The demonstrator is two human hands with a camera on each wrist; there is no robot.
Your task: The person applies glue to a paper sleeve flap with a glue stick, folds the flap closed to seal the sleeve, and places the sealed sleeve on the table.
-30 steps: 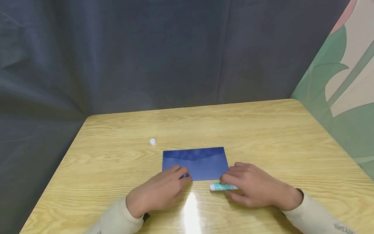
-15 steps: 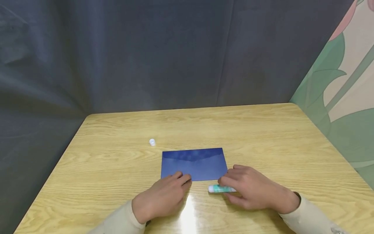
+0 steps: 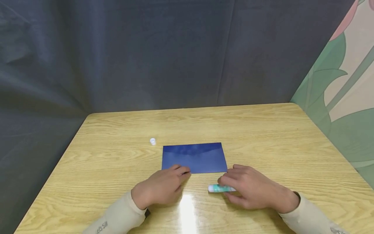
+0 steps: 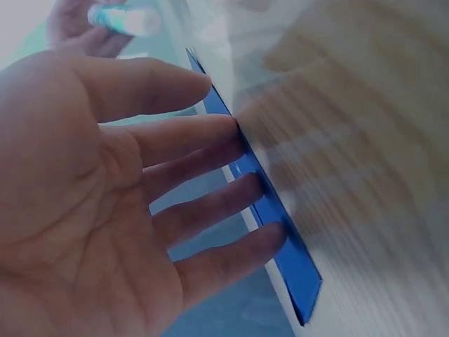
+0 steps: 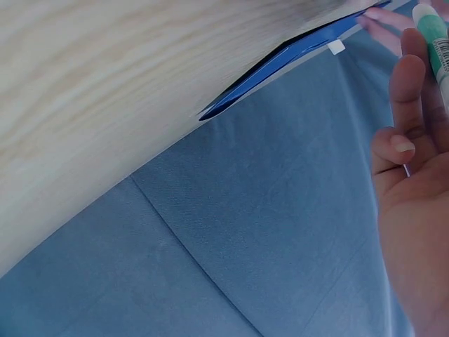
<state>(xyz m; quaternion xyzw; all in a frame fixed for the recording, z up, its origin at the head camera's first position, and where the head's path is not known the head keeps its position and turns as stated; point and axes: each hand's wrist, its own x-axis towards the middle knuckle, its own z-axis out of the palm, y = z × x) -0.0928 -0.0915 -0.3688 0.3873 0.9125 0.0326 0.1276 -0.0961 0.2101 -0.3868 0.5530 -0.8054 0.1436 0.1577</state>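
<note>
A dark blue envelope (image 3: 201, 161) lies on the table with its flap side up, the flap along the far edge. My left hand (image 3: 163, 187) rests its fingertips on the envelope's near left edge. In the left wrist view those fingers (image 4: 224, 253) are spread and nearly straight against the blue paper. To the right and nearer to me, my right hand (image 3: 251, 188) holds a glue stick (image 3: 217, 188) with a green and white label, its white end pointing left. The right wrist view shows the glue stick (image 5: 433, 42) along the curled fingers. A small white cap (image 3: 153, 141) stands beyond the envelope's far left corner.
The wood-grain table (image 3: 263, 136) ends at a dark curtain (image 3: 160, 58) behind and on the left. A panel with a green leaf pattern (image 3: 350, 130) borders the right side. Light glares off the tabletop between the hands.
The envelope has slid slightly away from me, with my left hand moving forward along with it. My right hand stays nearly where it was, holding the glue stick.
</note>
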